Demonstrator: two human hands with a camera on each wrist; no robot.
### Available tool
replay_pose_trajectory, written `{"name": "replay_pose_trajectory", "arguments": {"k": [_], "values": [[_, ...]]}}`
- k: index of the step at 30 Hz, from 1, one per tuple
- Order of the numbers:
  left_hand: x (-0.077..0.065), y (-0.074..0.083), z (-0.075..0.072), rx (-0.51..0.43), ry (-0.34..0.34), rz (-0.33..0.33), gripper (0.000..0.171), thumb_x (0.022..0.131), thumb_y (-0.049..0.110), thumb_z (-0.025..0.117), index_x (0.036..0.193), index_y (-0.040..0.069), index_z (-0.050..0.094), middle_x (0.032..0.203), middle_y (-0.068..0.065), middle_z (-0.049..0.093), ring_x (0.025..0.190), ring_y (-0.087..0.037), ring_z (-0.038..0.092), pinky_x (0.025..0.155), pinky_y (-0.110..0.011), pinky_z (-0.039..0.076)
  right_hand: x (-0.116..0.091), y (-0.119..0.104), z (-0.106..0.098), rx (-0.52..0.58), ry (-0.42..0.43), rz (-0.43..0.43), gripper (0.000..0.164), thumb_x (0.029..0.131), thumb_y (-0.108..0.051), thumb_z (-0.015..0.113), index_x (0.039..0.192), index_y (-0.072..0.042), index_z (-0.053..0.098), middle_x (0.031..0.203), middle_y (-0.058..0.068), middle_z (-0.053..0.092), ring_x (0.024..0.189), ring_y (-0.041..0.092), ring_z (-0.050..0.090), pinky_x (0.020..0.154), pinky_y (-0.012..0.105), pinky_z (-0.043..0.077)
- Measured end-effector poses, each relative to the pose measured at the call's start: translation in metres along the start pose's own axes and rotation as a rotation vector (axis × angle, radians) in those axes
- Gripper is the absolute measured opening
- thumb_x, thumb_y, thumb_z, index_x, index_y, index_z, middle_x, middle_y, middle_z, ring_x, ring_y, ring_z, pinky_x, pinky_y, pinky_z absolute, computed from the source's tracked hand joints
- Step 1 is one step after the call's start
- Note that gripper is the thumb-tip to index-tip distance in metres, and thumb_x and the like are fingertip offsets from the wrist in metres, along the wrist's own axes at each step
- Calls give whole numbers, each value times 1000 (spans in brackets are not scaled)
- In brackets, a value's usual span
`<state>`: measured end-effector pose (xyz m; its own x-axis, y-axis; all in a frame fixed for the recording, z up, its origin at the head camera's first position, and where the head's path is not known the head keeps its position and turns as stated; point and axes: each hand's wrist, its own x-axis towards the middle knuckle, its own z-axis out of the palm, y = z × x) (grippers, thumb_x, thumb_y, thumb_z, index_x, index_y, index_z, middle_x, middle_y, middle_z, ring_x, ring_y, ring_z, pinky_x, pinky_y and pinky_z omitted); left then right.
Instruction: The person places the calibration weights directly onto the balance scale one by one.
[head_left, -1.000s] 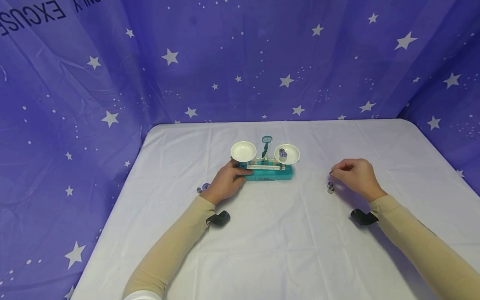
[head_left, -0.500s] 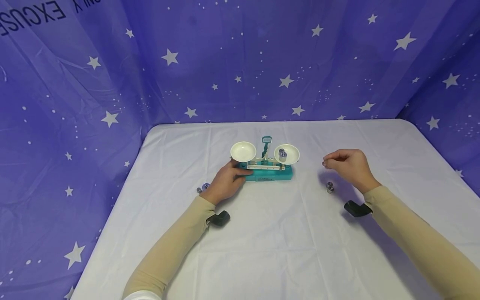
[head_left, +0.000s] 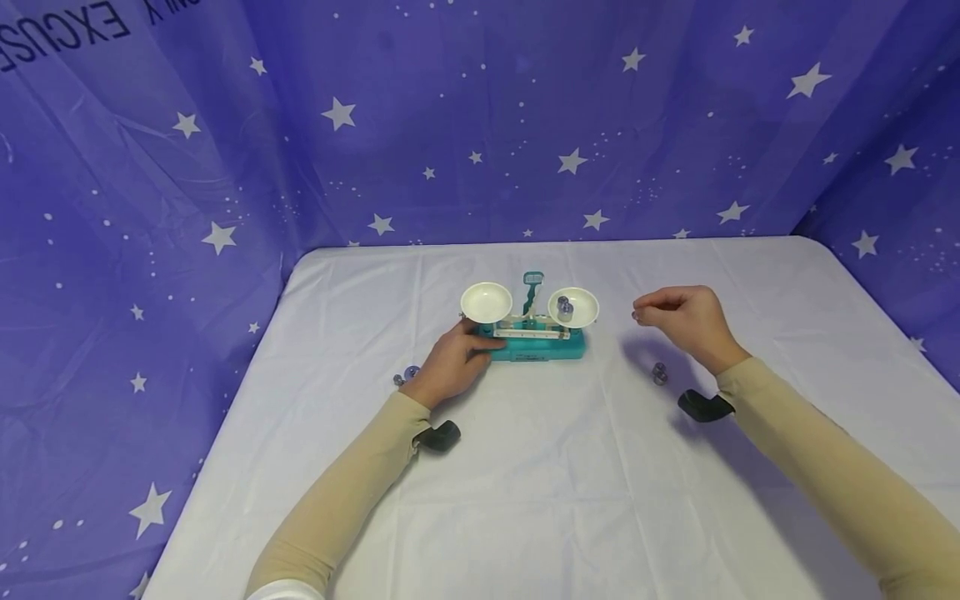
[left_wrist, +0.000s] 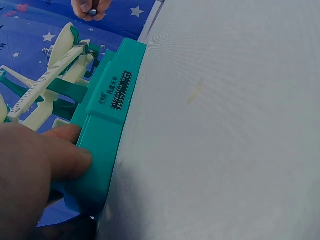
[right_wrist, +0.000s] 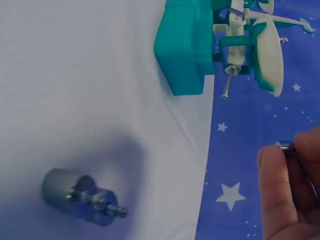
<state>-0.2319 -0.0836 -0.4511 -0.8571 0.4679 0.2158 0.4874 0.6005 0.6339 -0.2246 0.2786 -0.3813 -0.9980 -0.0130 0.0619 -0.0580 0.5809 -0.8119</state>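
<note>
A teal tray balance (head_left: 551, 346) with two white pans stands on the table. My left hand (head_left: 447, 364) holds the left end of its base. In the left wrist view, the thumb (left_wrist: 75, 162) lies along the base's front. The left pan (head_left: 486, 302) has nothing in it; the right pan (head_left: 588, 311) carries metal weights (head_left: 566, 311). My right hand (head_left: 693, 323) pinches a small metal weight (right_wrist: 285, 147) between thumb and fingertips, raised to the right of the right pan. Below it, two metal weights (right_wrist: 67, 192) stand close together on the cloth.
Near my left wrist lie further small metal weights (head_left: 412, 372), partly behind the wrist. A white cloth (head_left: 525, 500) covers the table. Purple star-printed curtain (head_left: 450, 125) hangs behind and at the sides. A black wrist-worn device (head_left: 705, 406) juts from each sleeve.
My right hand has lifted the small weight away from the pair on the cloth and moved it left and farther back, nearer the right pan. The left hand stays put.
</note>
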Motion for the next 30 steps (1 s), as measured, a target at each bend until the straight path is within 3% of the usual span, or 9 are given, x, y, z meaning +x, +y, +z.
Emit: {"name": "replay_pose_trajectory", "arguments": {"k": [10,18,30], "values": [[-1,0,-1,-5,3,8,31,94,4,59,119,7,77,149,-21,52,141,-37,50,119,-50,40,8,-21,2,-47,23,-22,23,90,-18,72,105,-3,80,83,-21,75,80,-7,66,75,13,53],[0,-2,0,1,3,13,31,94,4,59,119,7,77,149,-21,52,141,-37,50,119,-50,41,15,-39,11,-44,12,-72,22,90,-16,73,104,-2,80,91,-7,79,78,-6,66,75,14,53],[0,-2,1,-3,11,22,30,93,4,59,117,6,77,148,-21,53,139,-38,51,118,-50,42,29,-54,36,-73,11,-71,21,89,-15,71,105,-4,81,109,17,77,80,1,64,71,19,52]]}}
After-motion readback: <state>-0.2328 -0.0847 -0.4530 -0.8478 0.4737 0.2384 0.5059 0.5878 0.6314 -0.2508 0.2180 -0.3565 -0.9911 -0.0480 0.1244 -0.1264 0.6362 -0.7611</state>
